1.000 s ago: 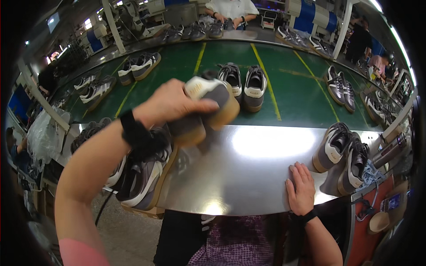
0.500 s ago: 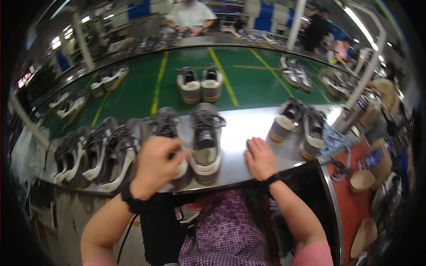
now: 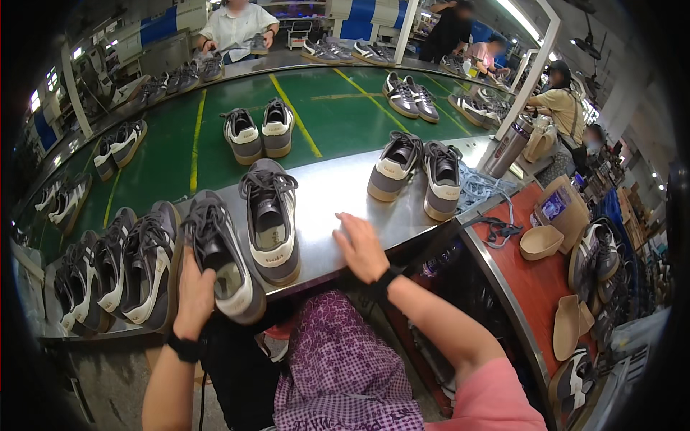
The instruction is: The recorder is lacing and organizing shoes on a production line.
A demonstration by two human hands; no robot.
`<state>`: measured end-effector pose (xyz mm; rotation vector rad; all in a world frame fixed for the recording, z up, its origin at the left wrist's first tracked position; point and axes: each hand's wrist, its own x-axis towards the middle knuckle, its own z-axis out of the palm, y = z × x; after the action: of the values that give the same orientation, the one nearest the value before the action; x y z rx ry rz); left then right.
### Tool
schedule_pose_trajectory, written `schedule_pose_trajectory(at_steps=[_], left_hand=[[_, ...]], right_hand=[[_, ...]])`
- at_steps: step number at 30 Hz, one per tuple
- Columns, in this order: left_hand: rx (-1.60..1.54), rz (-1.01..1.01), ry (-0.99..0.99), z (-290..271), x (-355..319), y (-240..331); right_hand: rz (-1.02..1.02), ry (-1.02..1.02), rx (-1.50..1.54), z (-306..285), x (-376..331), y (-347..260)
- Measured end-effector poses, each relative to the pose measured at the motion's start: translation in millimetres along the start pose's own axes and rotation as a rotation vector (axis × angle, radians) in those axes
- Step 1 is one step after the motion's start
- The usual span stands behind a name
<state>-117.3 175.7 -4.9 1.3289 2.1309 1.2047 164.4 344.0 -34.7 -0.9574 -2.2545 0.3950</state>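
A dark grey sneaker [image 3: 228, 276] with a white heel and gum sole is at the metal ledge's near edge, its heel tilted over that edge. My left hand [image 3: 195, 293] grips its left side, thumb at the collar and the other fingers partly hidden. Just right of it, the matching sneaker [image 3: 272, 230] stands on the ledge, laces loose and toe pointing away. My right hand [image 3: 361, 248] holds nothing; its fingers are apart, over the bare metal between that sneaker and another pair [image 3: 394, 167] to the right.
More grey sneakers [image 3: 149, 269] crowd the ledge's left end. Beyond runs a green conveyor belt [image 3: 208, 172] carrying pairs. At right lie blue laces [image 3: 483, 188], a steel flask [image 3: 509, 147] and a red-topped table [image 3: 528, 266] with cardboard pieces [image 3: 540, 243]. Several people work across the belt.
My left hand has come down from above the left sneaker and taken hold of its side; that shoe's heel now sits nearer me. The view has turned rightward. My right hand remains empty.
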Motion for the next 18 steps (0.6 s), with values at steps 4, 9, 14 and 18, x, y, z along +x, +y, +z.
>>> schedule_pose_trajectory(at_steps=[4, 9, 14, 18], left_hand=[[0.039, 0.071, -0.056, -5, -89, 32], [0.100, 0.111, -0.154, 11, -169, 62], [0.117, 0.116, -0.267, 11, -208, 56], [0.210, 0.156, -0.272, 14, -227, 51]], right_hand=[[0.065, -0.281, 0.512, -34, -66, -96], [0.000, -0.457, 0.595, -21, -116, -151], [-0.004, -0.481, 0.515, -32, -147, -157], [-0.029, -0.492, 0.491, -36, -162, -159]])
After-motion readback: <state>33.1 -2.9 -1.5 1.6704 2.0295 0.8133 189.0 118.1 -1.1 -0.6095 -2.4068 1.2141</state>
